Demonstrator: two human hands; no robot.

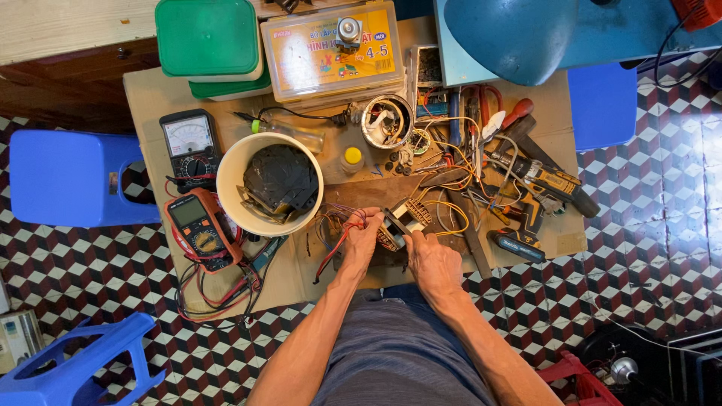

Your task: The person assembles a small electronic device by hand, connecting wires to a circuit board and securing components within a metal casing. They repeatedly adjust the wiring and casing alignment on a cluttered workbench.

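My left hand (361,239) is closed around a bundle of thin red and coloured wires (336,224) on the cardboard work surface. My right hand (430,259) grips a small wound electrical part with a dark tool or blade against it (398,223). Both hands meet over a brown board at the front middle of the cardboard. Yellow and orange wires (451,218) trail off to the right of the part.
A white bucket with a black part (267,184) sits left of my hands. Two multimeters (192,143) (199,229) with leads lie further left. A cordless drill (538,184), pliers, screwdrivers, green-lidded boxes (210,41) and a clear parts case (331,49) fill the back. Blue stools (64,177) stand around.
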